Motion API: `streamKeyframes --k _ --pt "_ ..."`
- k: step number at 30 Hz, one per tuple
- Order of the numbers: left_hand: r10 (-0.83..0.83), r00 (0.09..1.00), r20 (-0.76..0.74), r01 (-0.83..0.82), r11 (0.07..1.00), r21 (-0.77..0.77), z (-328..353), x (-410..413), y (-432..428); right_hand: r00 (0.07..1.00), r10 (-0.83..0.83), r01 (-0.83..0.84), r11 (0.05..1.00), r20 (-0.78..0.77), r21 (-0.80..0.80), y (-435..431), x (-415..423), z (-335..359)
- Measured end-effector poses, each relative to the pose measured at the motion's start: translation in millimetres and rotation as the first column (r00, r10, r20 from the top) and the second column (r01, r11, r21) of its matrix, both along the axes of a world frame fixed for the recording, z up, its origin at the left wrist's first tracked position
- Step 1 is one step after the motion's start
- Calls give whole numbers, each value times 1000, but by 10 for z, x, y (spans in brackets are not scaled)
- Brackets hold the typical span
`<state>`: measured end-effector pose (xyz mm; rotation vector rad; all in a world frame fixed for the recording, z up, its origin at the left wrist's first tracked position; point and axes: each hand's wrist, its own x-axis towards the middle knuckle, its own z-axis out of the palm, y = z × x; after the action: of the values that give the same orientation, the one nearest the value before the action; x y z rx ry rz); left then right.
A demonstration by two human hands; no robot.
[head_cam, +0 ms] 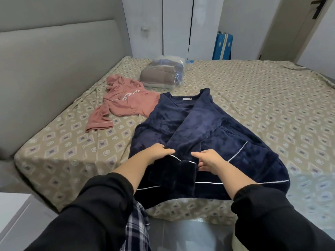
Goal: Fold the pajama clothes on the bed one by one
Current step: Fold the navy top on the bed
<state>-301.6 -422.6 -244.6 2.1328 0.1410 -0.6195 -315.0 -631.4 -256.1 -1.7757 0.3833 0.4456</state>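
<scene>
A navy fleece pajama top [199,127] with white piping lies spread near the bed's front edge, collar pointing away from me. One sleeve is folded across its middle, cuff toward me. My left hand [159,151] grips the left side of that sleeve near the cuff. My right hand [208,159] pinches the cuff's right side. A pink pajama top [125,104] lies crumpled beyond the navy one, to the left.
The bed [253,98] has a tan patterned sheet. A clear bag of folded clothes [163,73] sits at the back. The grey headboard [45,78] runs along the left, a blue suitcase [222,46] stands behind the bed, and a white nightstand [12,214] is at lower left.
</scene>
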Motion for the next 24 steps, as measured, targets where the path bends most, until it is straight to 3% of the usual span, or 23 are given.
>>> streamKeyframes --k 2,4,6,8,9,11,14,16,19,24 --pt "73 995 67 -62 987 -146 16 7 -23 980 -128 126 992 150 20 29 44 -8" --pt "159 956 247 -116 977 -178 93 38 48 948 -239 237 971 209 34 -35 103 -7" --pt "-35 946 323 21 999 46 177 90 199 973 -149 167 981 177 -94 -118 98 -16" --pt "-286 936 205 204 916 346 178 139 322 985 -54 92 967 161 -238 -201 101 -63" --pt "-313 933 175 212 875 435 149 175 361 978 -82 129 960 194 -248 -242 122 -71" --pt "-281 910 305 84 845 528 106 200 312 934 -228 280 946 275 -165 -322 217 -67" --pt "-400 689 605 -68 795 603 60 194 18 856 -406 434 901 319 -17 -414 422 -32" --pt "-469 568 677 -23 812 583 -13 138 -240 862 -447 439 894 238 86 -435 561 -59" --pt "-563 558 609 77 766 638 -154 82 -606 900 -433 409 876 45 256 -431 740 -87" --pt "-669 617 415 106 593 798 -180 164 -816 940 -341 337 933 10 124 -466 1128 -39"
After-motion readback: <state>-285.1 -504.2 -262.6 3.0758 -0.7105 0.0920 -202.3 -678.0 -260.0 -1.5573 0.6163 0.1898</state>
